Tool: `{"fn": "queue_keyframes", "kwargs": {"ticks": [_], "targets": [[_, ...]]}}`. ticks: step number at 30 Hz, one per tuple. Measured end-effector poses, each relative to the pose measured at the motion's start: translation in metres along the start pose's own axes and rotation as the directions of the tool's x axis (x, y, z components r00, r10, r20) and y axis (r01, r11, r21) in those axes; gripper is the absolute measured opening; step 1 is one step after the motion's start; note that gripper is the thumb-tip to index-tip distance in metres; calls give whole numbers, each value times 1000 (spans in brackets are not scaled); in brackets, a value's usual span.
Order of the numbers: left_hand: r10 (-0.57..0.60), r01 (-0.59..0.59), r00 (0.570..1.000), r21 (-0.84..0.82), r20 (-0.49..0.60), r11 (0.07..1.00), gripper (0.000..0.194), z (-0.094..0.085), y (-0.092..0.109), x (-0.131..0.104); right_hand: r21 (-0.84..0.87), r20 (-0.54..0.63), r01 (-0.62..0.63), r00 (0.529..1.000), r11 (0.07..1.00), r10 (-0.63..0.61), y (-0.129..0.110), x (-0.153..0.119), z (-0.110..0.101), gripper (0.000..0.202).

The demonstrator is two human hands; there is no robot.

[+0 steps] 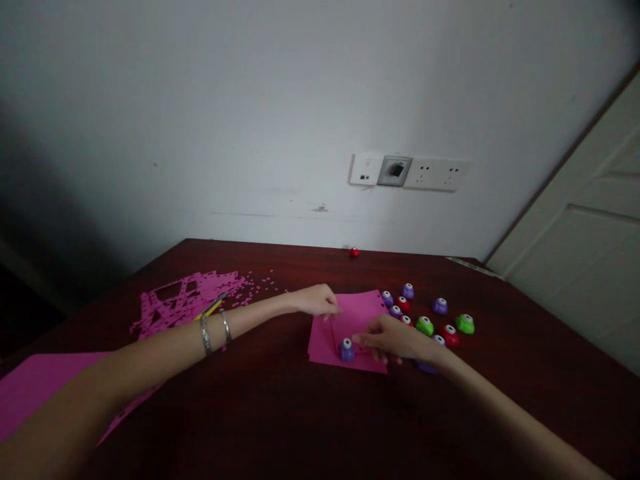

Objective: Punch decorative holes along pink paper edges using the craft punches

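Observation:
A smaller pink sheet of paper (357,310) lies on a larger pink sheet (320,347), with small punched holes along its right edge. My left hand (316,300) is closed at the left edge of the smaller sheet, thumb and finger pinched on the paper. Over the lower right of the sheets, my right hand (390,335) has its fingers curled together. Its fingertips come right beside a purple craft punch (347,350) with a white top, which stands on the paper's lower edge. What the right fingers grip, if anything, is hidden.
Several purple, red and green punches (425,325) stand right of the paper; a lone red punch (354,252) sits by the wall. Left are cut pink scraps (185,300), confetti bits (250,288), a yellow utility knife (213,307) and more pink paper (45,383). Wall sockets (435,174) are behind.

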State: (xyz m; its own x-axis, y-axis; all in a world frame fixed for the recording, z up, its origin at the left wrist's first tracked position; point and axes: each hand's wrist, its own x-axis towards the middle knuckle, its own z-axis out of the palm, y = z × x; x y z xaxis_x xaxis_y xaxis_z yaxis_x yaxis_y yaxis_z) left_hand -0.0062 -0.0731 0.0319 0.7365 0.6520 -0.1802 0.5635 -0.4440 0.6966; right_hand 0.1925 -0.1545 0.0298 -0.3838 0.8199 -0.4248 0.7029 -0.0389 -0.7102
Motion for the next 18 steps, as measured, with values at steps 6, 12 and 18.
{"fn": "queue_keyframes", "kwargs": {"ticks": [6,12,18], "targets": [[-117,136,983,-133,144,982,36,2,8,-7,38,130,8,991,999,-13,4,16,-4,52],[-151,203,945,-159,291,966,46,10,15,-13,65,167,-2,986,998,-9,7,23,-2,47],[-188,270,899,-162,395,949,45,18,11,-6,125,231,-76,972,989,45,3,28,-3,33]]}}
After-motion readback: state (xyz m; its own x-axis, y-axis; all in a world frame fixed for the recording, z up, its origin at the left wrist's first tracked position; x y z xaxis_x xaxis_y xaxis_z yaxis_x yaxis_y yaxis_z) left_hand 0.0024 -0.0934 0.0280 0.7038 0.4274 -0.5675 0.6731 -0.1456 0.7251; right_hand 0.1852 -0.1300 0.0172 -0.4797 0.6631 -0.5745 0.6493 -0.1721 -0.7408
